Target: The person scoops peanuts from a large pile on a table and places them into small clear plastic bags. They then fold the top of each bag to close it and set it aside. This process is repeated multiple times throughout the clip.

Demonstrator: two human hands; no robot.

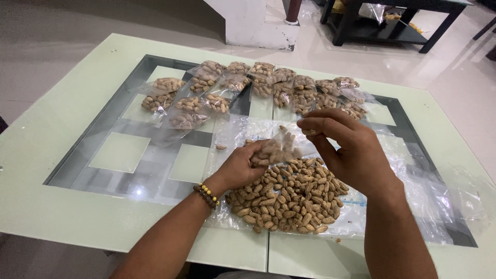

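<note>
Holding a small clear bag of peanuts between both hands, the person worked just above the loose peanut pile. Left hand cupped the bag's filled lower end from below and from the left, fingers curled closed around it. Right hand came in from the right and above, thumb and fingers pinched shut on the bag's upper edge. Bag's long axis ran tilted, low-left to high-right, so the open end pointed toward the right hand; that hand was nearer the mouth, the left nearer the load. Bag looked partly filled; couldn't tell whether its mouth was sealed. Pile sat on a sheet of clear plastic spread over the glass worktop, directly under both hands. One stray peanut lay on the plastic left of the left hand. Farther away, a row of filled bags lay side by side across the worktop, each holding peanuts, well apart from the hands. Beaded bracelet on left wrist.
</note>
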